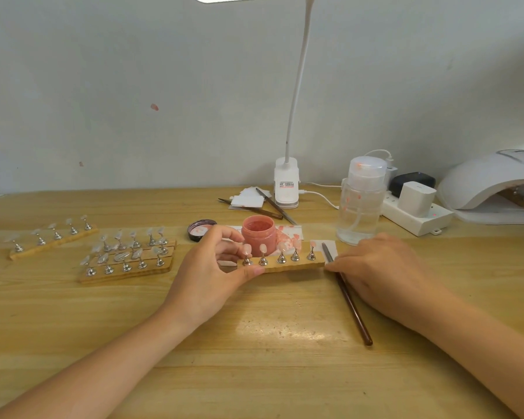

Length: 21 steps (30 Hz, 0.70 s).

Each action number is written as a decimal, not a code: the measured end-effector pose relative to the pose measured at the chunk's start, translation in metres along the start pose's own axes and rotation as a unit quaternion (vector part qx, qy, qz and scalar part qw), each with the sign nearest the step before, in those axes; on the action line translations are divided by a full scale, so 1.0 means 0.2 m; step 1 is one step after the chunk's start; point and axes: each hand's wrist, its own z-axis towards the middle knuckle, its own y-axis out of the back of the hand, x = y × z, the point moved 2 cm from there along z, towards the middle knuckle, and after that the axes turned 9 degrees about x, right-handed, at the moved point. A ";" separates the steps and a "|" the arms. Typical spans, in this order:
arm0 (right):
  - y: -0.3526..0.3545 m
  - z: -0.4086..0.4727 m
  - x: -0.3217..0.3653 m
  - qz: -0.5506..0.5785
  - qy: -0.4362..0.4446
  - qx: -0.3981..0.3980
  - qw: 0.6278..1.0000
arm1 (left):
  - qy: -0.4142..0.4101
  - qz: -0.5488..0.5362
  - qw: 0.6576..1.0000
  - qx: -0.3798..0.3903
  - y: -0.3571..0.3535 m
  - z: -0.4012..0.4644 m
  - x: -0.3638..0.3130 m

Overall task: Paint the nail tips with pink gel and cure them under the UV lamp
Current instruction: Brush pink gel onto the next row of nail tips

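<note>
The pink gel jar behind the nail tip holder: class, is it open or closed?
Open. The pink gel jar has no lid on, and its black lid lies beside it.

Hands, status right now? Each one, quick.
Left hand: pinching the left end of the wooden nail-tip strip, thumb in front.
Right hand: fingertips at the strip's right end; grip cannot be told.

At center frame, a left hand (212, 267) pinches one end of a wooden strip (288, 265) carrying five pink nail tips (263, 248) as the right hand (381, 273) touches the other, an open pink gel jar (258, 234) just behind.
</note>
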 end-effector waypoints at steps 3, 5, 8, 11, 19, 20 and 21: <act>0.01 0.00 0.00 -0.010 0.029 0.027 0.999 | -0.004 -0.004 1.000 -0.004 0.00 0.00 0.00; 0.03 0.00 -0.01 -0.012 0.044 0.037 0.998 | -0.003 -0.012 1.000 -0.006 0.00 0.00 0.00; 0.10 -0.02 -0.02 -0.013 0.060 0.015 0.998 | -0.001 -0.026 1.000 -0.006 0.00 0.00 0.00; 0.16 -0.08 -0.05 0.003 0.066 -0.070 0.995 | -0.005 -0.036 0.999 -0.011 0.00 0.00 -0.02; 0.19 -0.35 -0.32 0.035 0.014 -0.144 0.989 | -0.022 -0.078 0.996 -0.024 0.00 -0.01 -0.09; 0.18 -0.37 -0.35 0.047 -0.018 -0.137 0.989 | -0.021 -0.082 0.996 -0.021 0.00 -0.01 -0.11; 0.17 -0.39 -0.38 0.063 -0.061 -0.127 0.988 | -0.021 -0.083 0.996 -0.014 0.00 -0.01 -0.13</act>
